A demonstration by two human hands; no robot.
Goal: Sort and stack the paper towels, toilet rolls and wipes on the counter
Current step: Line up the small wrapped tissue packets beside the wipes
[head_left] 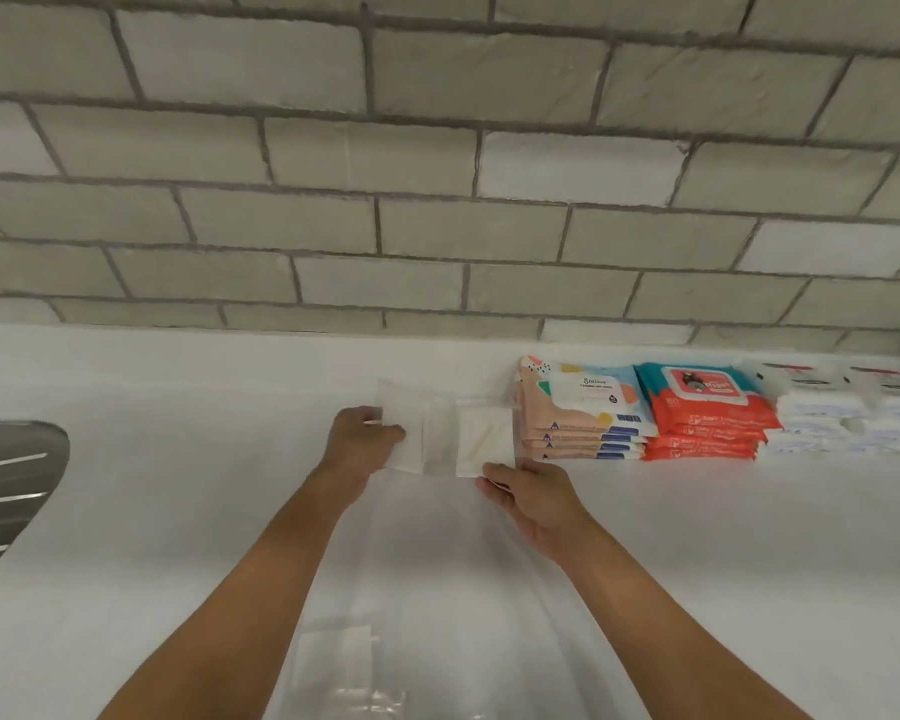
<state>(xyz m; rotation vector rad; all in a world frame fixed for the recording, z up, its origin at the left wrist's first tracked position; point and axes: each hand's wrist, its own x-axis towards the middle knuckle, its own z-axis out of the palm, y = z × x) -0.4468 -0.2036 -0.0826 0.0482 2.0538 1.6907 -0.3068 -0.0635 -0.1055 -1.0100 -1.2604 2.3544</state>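
Observation:
Two white tissue packs in clear wrap (pixel 445 431) lie side by side on the white counter (pixel 178 459). My left hand (pixel 362 436) grips the left pack's left edge. My right hand (pixel 533 493) touches the right pack's near right corner with its fingers flat. Right of them stands a stack of peach and blue wipes packs (pixel 578 410), then a stack of orange and teal wipes packs (pixel 707 413), then stacks of white tissue packs (pixel 848 413).
A grey brick wall (pixel 437 174) runs behind the counter. A metal sink (pixel 6 485) sits at the left edge. Clear plastic wrap (pixel 365 662) lies on the counter near me, between my forearms.

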